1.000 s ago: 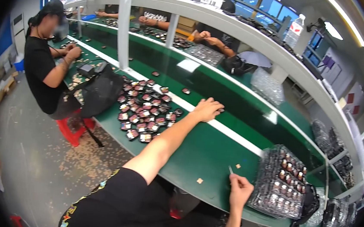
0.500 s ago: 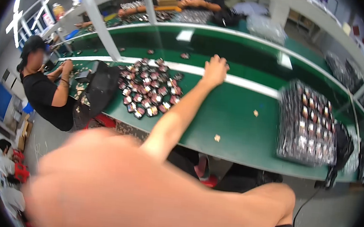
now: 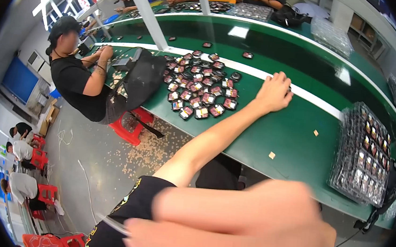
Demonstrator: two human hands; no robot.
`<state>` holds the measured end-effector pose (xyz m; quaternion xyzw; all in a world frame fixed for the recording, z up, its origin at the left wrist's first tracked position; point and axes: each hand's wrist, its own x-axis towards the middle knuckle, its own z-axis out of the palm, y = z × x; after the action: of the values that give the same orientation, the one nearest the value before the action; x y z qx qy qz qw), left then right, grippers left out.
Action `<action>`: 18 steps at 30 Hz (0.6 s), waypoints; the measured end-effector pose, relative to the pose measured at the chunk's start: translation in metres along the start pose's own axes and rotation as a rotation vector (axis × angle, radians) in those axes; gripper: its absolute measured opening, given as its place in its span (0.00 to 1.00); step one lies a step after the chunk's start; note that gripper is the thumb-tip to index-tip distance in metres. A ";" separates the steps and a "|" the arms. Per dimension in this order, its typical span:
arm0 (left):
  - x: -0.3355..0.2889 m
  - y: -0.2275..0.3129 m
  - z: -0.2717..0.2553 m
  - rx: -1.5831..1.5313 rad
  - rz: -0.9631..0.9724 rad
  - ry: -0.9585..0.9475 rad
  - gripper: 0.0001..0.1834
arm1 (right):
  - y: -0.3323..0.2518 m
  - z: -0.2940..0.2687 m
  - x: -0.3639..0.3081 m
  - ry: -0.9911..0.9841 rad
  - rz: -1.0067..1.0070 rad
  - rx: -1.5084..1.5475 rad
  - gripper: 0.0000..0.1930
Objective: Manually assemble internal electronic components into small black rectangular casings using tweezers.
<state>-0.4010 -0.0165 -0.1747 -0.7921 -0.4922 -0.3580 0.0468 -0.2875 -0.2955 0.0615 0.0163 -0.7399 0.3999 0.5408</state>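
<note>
My left hand reaches over the green bench to the white rail along its far side. Its fingers curl down, and the edge of a small dark thing shows by the fingertips, mostly hidden. To its left lies a heap of small black square cases with dark red and pale tops. My right hand looms blurred and very near in the lower foreground, fingers pressed together. A thin pale strip sticks out from its fingertips; its kind is too smeared to tell.
Stacked clear plastic trays holding more cases stand at the right. Two small tan pieces lie on the bench. Single cases sit on the dark green belt beyond the rail. A person works at the left beside a black bag.
My view has swung, so the bench sits farther right. The left hand remains by the rail, fingers more curled. The right hand has shifted right in view, and the pale strip now shows.
</note>
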 end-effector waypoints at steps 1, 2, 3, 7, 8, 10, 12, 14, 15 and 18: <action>0.003 0.005 0.003 -0.012 0.016 -0.002 0.15 | 0.003 0.000 0.006 -0.011 -0.006 -0.025 0.07; 0.003 0.004 0.003 -0.023 0.011 -0.051 0.15 | 0.007 0.000 0.012 -0.022 -0.012 -0.049 0.07; 0.003 0.006 0.004 -0.018 0.017 -0.059 0.15 | -0.027 -0.023 0.041 -0.133 0.133 -0.177 0.06; -0.001 0.015 -0.001 -0.017 0.080 -0.051 0.19 | -0.023 -0.063 0.020 -0.163 0.590 -0.384 0.15; 0.003 0.025 0.001 -0.010 0.138 -0.050 0.20 | -0.005 -0.081 0.014 -0.159 0.302 -0.409 0.05; 0.000 0.019 -0.004 -0.017 0.120 -0.073 0.22 | 0.007 -0.091 0.010 -0.131 0.335 -0.411 0.06; 0.002 0.022 -0.003 -0.025 0.140 -0.062 0.24 | 0.006 -0.101 0.004 -0.059 0.373 -0.483 0.07; 0.002 0.016 -0.005 -0.040 0.113 -0.072 0.25 | 0.005 -0.108 -0.001 0.002 0.393 -0.543 0.08; 0.000 0.016 -0.006 -0.054 0.087 -0.078 0.25 | 0.001 -0.109 -0.005 0.031 0.407 -0.572 0.09; 0.002 0.015 -0.007 -0.067 0.087 -0.100 0.28 | -0.005 -0.112 -0.009 0.113 0.424 -0.669 0.11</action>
<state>-0.3917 -0.0262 -0.1642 -0.8308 -0.4468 -0.3317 0.0112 -0.1927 -0.2344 0.0676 -0.3357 -0.7854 0.2399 0.4614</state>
